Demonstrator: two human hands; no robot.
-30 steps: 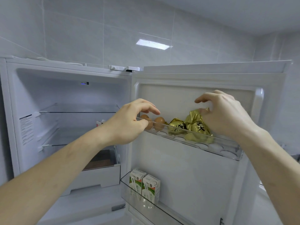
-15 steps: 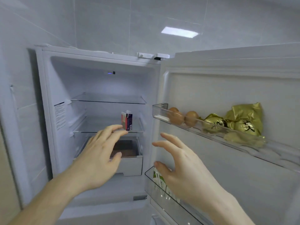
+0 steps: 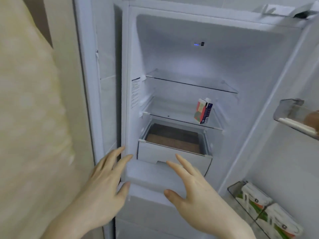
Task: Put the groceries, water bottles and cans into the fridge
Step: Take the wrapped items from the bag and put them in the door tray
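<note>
Head view. Fridge (image 3: 198,57) open, door swung to the right.

Count: 2 hands, both empty. 1 red carton (image 3: 202,111). 2 glass shelves: upper shelf (image 3: 189,83), lower shelf (image 3: 172,116). 1 drawer (image 3: 172,155). 2 door bins: upper bin (image 3: 291,116), lower bin (image 3: 236,192). 2 green-and-white cartons (image 3: 269,214) in the lower bin. 1 brown round thing (image 3: 313,120) at the frame edge in the upper bin; too cut off to identify.

Left hand (image 3: 101,187): fingers straight and spread, gripping nothing. Fingertips (image 3: 126,156) lie over the fridge's left front edge; contact cannot be judged.

Right hand (image 3: 195,192): fingers straight and spread, gripping nothing. Its fingertips (image 3: 178,156) point at the drawer front, near its lower lip; contact cannot be judged from the blur.

Red carton stands upright on the lower shelf, right side, well above and beyond the right fingertips, apart from both hands. Drawer sits just beyond both sets of fingertips, something brown inside. Green-and-white cartons are to the right of the right hand, well apart from it.
</note>
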